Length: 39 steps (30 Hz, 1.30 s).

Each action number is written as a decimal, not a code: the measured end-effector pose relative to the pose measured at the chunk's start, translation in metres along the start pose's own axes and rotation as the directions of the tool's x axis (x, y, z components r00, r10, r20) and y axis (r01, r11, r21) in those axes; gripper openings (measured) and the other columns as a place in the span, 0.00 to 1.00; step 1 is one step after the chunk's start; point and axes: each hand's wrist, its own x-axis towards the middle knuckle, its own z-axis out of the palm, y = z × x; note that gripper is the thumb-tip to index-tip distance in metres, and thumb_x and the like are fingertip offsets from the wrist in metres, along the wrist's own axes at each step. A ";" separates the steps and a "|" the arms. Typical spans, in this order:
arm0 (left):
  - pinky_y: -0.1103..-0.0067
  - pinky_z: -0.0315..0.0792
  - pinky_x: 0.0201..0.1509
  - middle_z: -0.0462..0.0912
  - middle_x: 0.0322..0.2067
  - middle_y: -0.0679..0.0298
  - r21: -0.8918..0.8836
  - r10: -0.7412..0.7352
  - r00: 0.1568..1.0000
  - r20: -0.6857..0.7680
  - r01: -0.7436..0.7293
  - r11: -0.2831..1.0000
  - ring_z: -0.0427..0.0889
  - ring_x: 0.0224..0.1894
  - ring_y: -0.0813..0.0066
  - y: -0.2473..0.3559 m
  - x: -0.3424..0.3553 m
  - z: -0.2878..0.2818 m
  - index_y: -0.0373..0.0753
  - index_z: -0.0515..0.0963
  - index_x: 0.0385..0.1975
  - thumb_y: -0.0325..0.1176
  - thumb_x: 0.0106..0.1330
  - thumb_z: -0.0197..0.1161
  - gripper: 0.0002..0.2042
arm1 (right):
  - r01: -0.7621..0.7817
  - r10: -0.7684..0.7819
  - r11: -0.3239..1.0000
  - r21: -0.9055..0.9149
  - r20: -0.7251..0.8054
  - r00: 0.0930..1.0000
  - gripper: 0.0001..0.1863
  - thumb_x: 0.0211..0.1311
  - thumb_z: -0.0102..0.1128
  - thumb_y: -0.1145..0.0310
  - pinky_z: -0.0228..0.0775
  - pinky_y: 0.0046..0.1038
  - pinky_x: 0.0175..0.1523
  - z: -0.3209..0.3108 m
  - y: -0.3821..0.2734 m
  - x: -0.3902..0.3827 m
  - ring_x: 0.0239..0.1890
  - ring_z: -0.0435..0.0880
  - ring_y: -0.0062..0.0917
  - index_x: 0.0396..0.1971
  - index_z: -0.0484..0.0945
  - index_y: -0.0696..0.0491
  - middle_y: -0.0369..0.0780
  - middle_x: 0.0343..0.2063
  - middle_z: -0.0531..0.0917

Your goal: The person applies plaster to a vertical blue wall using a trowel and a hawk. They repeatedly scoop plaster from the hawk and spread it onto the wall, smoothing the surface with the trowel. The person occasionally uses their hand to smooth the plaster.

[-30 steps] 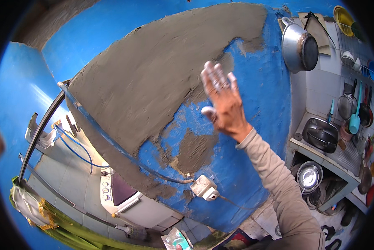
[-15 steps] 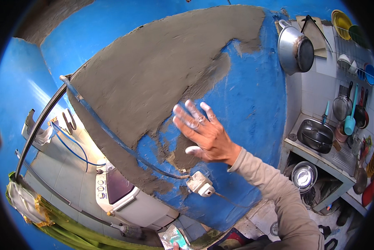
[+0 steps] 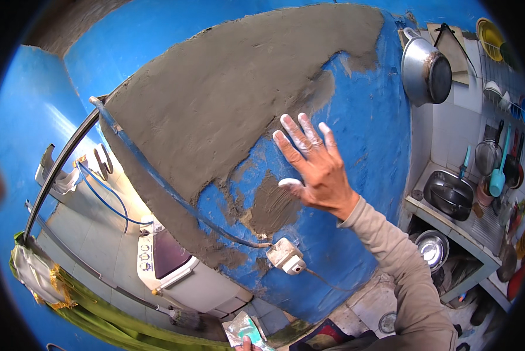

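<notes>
My right hand (image 3: 322,175), its fingers spread and dusted white, is against or just in front of the blue wall (image 3: 365,146). Its fingertips lie just below the ragged edge of a broad layer of grey plaster (image 3: 215,99). A smaller grey plaster patch (image 3: 271,205) shows left of the thumb. At the bottom edge, only a few fingers of my left hand (image 3: 248,344) are in view, closed on a flat, plaster-smeared tool with a teal part (image 3: 246,327). A white socket box (image 3: 286,255) sits on the wall below my right hand.
A pipe (image 3: 174,196) runs slantwise down to the socket box. A washing machine (image 3: 186,281) and green cloth (image 3: 110,319) are lower left. At right, a dented metal pot (image 3: 423,67) hangs above a counter with a sink (image 3: 449,193); utensils (image 3: 496,169) hang nearby.
My right hand has moved right and slightly up across the wall, uncovering more of the small plaster patch. The view has shifted a little. More of my left hand's fingers shows.
</notes>
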 end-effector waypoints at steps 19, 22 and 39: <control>0.58 0.50 0.73 0.73 0.59 0.51 0.285 0.221 0.973 -0.063 -0.194 0.939 0.68 0.65 0.51 -0.027 -0.001 0.008 0.41 0.69 0.63 0.38 0.69 0.57 0.23 | -0.062 0.067 0.997 0.053 -0.109 0.992 0.45 0.68 0.30 0.31 0.41 0.57 0.74 0.008 0.004 0.033 0.77 0.45 0.43 0.75 0.50 0.48 0.45 0.75 0.50; 0.57 0.49 0.74 0.74 0.58 0.51 0.303 0.245 0.967 -0.075 -0.212 0.929 0.68 0.64 0.51 -0.027 0.000 0.010 0.42 0.70 0.62 0.39 0.69 0.58 0.23 | 0.009 0.002 0.994 0.113 -0.095 0.995 0.44 0.68 0.28 0.31 0.37 0.56 0.75 0.022 -0.015 0.026 0.77 0.43 0.41 0.75 0.49 0.46 0.43 0.76 0.48; 0.54 0.45 0.75 0.76 0.56 0.53 0.501 0.416 0.896 -0.155 -0.291 0.815 0.70 0.63 0.51 -0.049 -0.017 0.013 0.44 0.74 0.60 0.39 0.66 0.62 0.22 | 0.136 -0.157 0.979 0.154 0.134 0.978 0.42 0.70 0.24 0.32 0.27 0.51 0.77 0.040 -0.031 -0.084 0.78 0.42 0.39 0.75 0.49 0.44 0.40 0.75 0.51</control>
